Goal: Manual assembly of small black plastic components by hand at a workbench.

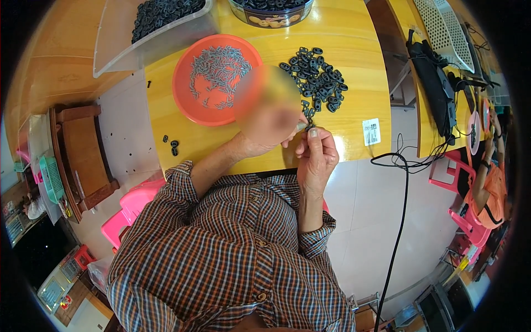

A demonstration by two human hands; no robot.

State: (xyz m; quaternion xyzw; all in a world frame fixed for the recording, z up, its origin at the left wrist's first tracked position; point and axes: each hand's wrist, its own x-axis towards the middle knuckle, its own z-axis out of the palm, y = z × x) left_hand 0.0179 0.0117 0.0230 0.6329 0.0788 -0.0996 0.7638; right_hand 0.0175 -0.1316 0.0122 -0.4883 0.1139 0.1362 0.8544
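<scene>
My left hand [266, 131] and my right hand [319, 154] meet over the table's near edge. Between their fingertips is a small black two-holed plastic piece [310, 126], pinched by both. A blurred patch covers much of my left hand, but its thumb tip shows against the piece. Just beyond my fingers lies a loose pile of similar black pieces [321, 80]. To the left, partly behind the blur, an orange-red bowl [182, 105] holds many small grey screws [221, 69]. Whether a screw is in my fingers cannot be seen.
A clear plastic bin [110, 50] and a round tin [271, 19], both with black pieces, stand at the back. A few pieces [175, 148] lie at left. A white label [371, 131] is at right. A black cable [399, 221] hangs beside the table; another person [489, 182] sits far right.
</scene>
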